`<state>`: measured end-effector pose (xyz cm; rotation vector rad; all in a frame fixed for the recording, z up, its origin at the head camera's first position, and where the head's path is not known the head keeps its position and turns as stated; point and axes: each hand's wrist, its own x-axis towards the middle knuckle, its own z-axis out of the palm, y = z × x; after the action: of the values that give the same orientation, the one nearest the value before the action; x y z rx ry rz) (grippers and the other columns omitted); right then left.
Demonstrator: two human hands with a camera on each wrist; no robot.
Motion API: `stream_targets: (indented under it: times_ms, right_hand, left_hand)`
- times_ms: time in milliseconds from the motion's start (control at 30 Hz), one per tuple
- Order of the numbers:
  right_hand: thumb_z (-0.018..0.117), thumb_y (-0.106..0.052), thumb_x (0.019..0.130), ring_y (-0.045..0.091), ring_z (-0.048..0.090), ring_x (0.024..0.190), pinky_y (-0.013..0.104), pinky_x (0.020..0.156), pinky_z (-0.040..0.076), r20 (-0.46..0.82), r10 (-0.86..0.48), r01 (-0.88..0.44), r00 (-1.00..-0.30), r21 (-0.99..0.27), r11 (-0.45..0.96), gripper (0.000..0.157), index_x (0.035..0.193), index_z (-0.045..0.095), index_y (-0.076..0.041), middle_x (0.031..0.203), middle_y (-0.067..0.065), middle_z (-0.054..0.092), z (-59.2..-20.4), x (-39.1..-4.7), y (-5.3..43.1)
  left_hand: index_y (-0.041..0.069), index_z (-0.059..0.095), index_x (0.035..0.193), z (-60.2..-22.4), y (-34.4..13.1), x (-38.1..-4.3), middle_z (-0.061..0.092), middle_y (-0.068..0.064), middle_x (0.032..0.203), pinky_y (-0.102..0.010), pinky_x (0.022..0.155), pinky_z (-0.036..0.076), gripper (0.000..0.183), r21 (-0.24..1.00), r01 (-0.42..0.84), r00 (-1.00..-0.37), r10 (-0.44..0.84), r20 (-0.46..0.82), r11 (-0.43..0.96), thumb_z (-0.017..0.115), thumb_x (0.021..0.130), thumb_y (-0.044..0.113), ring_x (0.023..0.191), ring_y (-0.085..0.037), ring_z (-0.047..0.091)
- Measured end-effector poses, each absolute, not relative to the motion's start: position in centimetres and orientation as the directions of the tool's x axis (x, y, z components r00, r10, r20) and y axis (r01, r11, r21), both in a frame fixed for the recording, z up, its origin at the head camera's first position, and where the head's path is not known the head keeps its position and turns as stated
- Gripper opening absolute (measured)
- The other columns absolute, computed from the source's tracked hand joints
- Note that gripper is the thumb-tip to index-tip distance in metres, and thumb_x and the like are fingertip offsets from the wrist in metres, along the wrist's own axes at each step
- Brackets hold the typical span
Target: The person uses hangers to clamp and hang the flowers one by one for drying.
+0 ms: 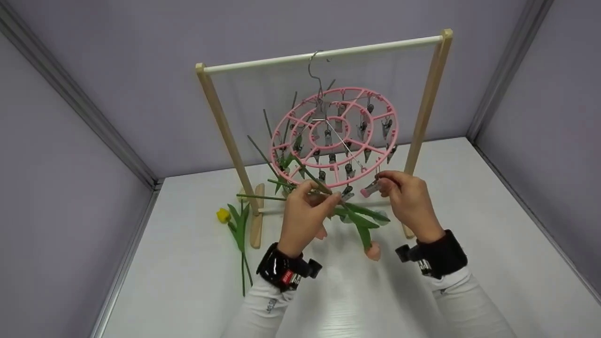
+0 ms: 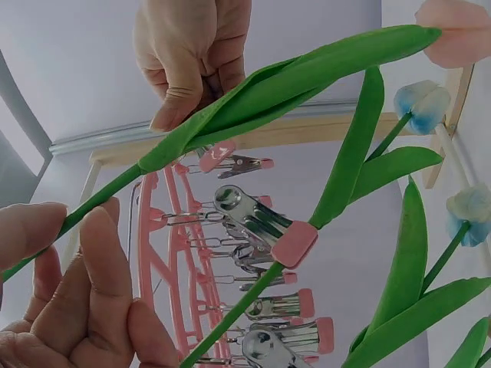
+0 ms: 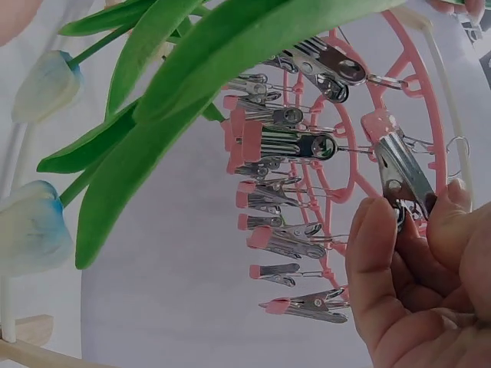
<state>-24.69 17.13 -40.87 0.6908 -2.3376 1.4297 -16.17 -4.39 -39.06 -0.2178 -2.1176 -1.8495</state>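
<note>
My left hand [image 1: 305, 211] pinches the stem of a pink tulip [image 1: 373, 251] between thumb and fingers; its long green leaves [image 2: 307, 73] slant past the clips in the left wrist view. The flower hangs low, between my two hands. At the front right rim of a pink round clip hanger [image 1: 396, 126], my right hand [image 1: 413, 202] pinches the handle end of a metal clip [image 3: 400, 165] with pink tips. No stem shows in that clip. Blue-and-white tulips [image 2: 423, 107] hang head down behind, and another metal clip [image 2: 265, 226] grips a green stem.
The hanger hooks over the white bar [image 1: 375, 49] of a rack with wooden posts [image 1: 427, 103]. Several stems stick up through its left side. A yellow tulip [image 1: 223, 215] lies on the white table [image 1: 173, 263] by the left foot. Grey walls enclose the table.
</note>
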Motion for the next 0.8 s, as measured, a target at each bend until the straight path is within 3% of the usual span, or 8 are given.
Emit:
stream_targets:
  times_ms: [167, 300, 433, 567, 800]
  right_hand:
    - [0.059, -0.006, 0.099, 0.022, 0.066, 0.071, 0.017, 0.065, 0.050, 0.495, -0.222, -0.542, -0.840, -0.758, 0.363, 0.019, 0.105, 0.072, 0.007, 0.087, 0.014, 0.071, -40.76, -24.51, 16.97]
    - [0.060, -0.010, 0.099, 0.020, 0.066, 0.071, 0.018, 0.064, 0.050, 0.484, -0.215, -0.529, -0.848, -0.766, 0.365, 0.021, 0.105, 0.072, 0.005, 0.086, 0.012, 0.071, -40.69, -24.32, 16.93]
    - [0.064, -0.021, 0.098, 0.017, 0.064, 0.073, 0.020, 0.064, 0.050, 0.456, -0.241, -0.515, -0.857, -0.776, 0.363, 0.024, 0.106, 0.072, 0.001, 0.087, 0.008, 0.071, -40.64, -24.12, 16.90]
    - [0.065, -0.029, 0.097, 0.015, 0.062, 0.071, 0.022, 0.063, 0.050, 0.446, -0.294, -0.530, -0.846, -0.768, 0.359, 0.028, 0.106, 0.072, -0.003, 0.085, 0.004, 0.069, -40.73, -24.12, 16.81]
    - [0.066, -0.031, 0.097, 0.013, 0.060, 0.069, 0.028, 0.062, 0.050, 0.414, -0.453, -0.594, -0.789, -0.701, 0.395, 0.025, 0.101, 0.070, -0.006, 0.084, 0.002, 0.063, -40.99, -24.65, 16.09]
  left_hand:
    - [0.007, 0.063, 0.096, -39.16, -4.25, -16.40, 0.074, -0.010, 0.084, -0.025, 0.037, 0.039, 0.021, 0.943, 0.295, -0.948, -0.080, 0.309, 0.156, 0.074, 0.092, 0.024, 0.066, -0.029, 0.067]
    - [0.007, 0.062, 0.096, -39.28, -4.14, -16.68, 0.075, -0.008, 0.087, -0.029, 0.048, 0.048, 0.019, 0.944, 0.297, -0.949, -0.069, 0.309, 0.142, 0.074, 0.092, 0.021, 0.066, -0.028, 0.068]
    - [0.006, 0.062, 0.096, -39.33, -4.00, -16.96, 0.075, -0.005, 0.089, -0.037, 0.065, 0.057, 0.020, 0.946, 0.303, -0.948, -0.066, 0.311, 0.115, 0.075, 0.091, 0.020, 0.076, -0.035, 0.071]
    - [0.006, 0.061, 0.096, -39.40, -3.98, -17.13, 0.075, -0.006, 0.089, -0.037, 0.068, 0.058, 0.020, 0.948, 0.300, -0.949, -0.066, 0.307, 0.103, 0.075, 0.091, 0.020, 0.082, -0.035, 0.071]
    - [0.007, 0.062, 0.098, -39.54, -4.21, -17.02, 0.075, -0.005, 0.090, -0.034, 0.069, 0.057, 0.019, 0.944, 0.301, -0.948, -0.060, 0.311, 0.134, 0.074, 0.092, 0.021, 0.081, -0.021, 0.072]
